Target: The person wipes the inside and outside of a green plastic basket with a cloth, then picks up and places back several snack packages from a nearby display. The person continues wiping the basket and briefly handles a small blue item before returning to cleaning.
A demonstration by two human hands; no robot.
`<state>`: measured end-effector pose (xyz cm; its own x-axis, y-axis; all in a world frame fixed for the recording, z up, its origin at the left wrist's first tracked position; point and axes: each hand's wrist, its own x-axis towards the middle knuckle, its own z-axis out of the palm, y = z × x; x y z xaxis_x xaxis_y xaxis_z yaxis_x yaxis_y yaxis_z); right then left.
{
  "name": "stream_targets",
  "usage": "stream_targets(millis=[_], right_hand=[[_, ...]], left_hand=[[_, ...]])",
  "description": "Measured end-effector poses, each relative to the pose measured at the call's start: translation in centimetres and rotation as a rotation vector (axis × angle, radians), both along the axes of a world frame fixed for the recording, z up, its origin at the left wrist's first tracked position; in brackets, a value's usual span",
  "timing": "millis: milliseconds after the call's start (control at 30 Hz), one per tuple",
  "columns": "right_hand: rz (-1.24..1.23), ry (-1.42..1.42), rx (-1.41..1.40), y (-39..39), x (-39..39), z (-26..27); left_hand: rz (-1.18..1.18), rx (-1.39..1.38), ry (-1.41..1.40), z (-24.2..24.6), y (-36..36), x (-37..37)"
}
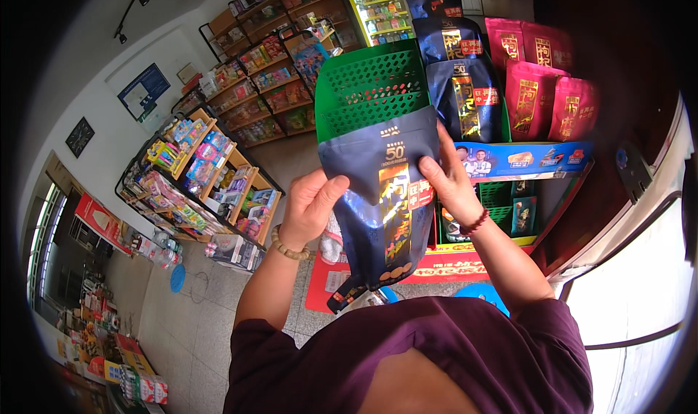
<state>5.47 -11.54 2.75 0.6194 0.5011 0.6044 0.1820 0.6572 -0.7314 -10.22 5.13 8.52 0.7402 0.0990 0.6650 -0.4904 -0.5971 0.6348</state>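
Observation:
Between both hands hangs a dark blue pouch point(360, 163) with gold lettering and a red patch. My left hand point(315, 204) pinches its left edge, thumb on the front. At the right edge my right hand point(450, 182) grips the same pouch, its thumb across the front and fingers partly hidden behind. Just beyond the pouch is a green perforated plastic basket point(376, 78) on the display rack; its lower part is covered by the pouch. To its right, more dark blue pouches point(463, 100) stand in a row, beside several magenta pouches point(526, 100).
Below the upper tier runs a blue printed shelf front point(523, 160), with green baskets point(496, 209) on the lower tier. A blue stool point(482, 294) stands near my body. On the left is a wooden snack shelf point(212, 168); a glass-like bright pane point(627, 283) lies right.

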Motion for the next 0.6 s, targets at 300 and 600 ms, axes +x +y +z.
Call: stream_targets(millis=[300, 600], right_hand=[[-0.118, 0.121, -0.123, -2.6, -2.3, -0.2], [-0.369, -0.868, -0.064, -2.5, -6.1, 5.0]], left_hand=[[0.247, 0.036, -0.040, -0.1, 0.3, -0.7], [-0.005, -0.127, -0.011, -0.1, -1.8, -0.4]])
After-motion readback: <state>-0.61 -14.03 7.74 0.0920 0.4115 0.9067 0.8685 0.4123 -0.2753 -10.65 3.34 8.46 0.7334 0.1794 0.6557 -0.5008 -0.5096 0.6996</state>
